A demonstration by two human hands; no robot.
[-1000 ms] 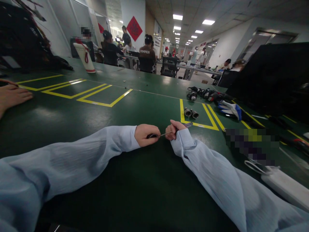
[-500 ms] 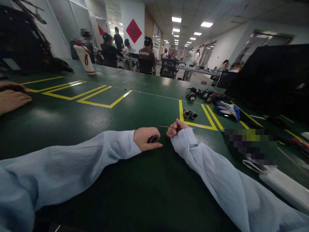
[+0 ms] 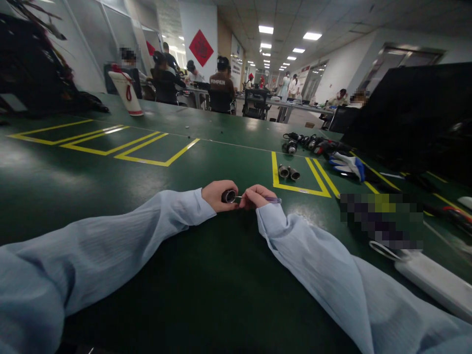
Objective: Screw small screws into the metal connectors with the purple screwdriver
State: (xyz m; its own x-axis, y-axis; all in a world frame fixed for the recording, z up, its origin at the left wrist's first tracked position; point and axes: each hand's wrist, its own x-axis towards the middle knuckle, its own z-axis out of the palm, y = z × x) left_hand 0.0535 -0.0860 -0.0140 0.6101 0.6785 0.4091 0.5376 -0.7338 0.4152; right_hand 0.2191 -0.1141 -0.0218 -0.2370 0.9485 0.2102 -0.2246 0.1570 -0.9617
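My left hand (image 3: 217, 193) is closed around a dark, round metal fitting (image 3: 229, 196), its hollow end facing up and toward my right hand. Between the fingers of my right hand (image 3: 255, 196) is a screwdriver (image 3: 273, 200) with a translucent purplish handle and a thin metal shaft. The shaft points left and reaches the open end of the fitting; whether its tip is inside I cannot tell. Two similar metal fittings (image 3: 288, 172) lie side by side within a yellow taped box beyond my right hand.
Farther right are black cabled parts (image 3: 291, 146), a white-and-blue glove (image 3: 347, 166) and a white power strip (image 3: 435, 280). A paper cup (image 3: 126, 93) stands at the far left. Yellow tape outlines (image 3: 147, 161) mark the green table (image 3: 177, 295). People sit at desks beyond.
My right hand has turned and moved left, bringing the screwdriver's shaft to the fitting. My left hand has tilted the fitting and risen slightly. Another person's hand at the far left has left view.
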